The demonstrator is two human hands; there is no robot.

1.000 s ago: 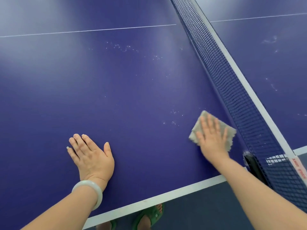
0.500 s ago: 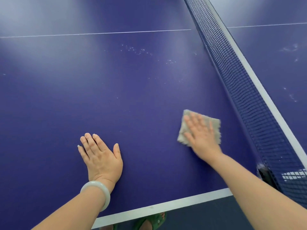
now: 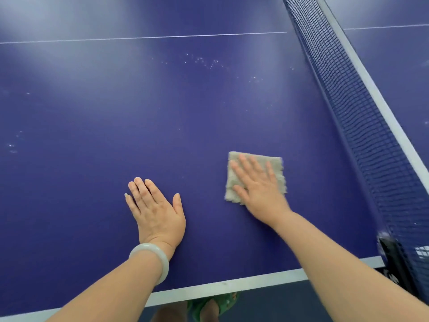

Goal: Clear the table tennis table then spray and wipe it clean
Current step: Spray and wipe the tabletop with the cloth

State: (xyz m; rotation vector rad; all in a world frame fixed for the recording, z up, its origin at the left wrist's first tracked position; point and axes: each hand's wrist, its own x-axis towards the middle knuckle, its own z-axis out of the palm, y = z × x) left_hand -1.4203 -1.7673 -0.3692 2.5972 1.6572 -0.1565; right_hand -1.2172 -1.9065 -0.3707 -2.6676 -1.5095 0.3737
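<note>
Beige cloth [image 3: 255,176] under right grip [image 3: 260,189]

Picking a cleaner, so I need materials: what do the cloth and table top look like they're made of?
Cloth: beige, looks like woven or terry textile, matte, with fuzzy frayed edges; the fibre cannot be told. Table top: hard, smooth blue coated board, semi-gloss judging by soft light glare, with a white painted edge line; the core is hidden.
</note>
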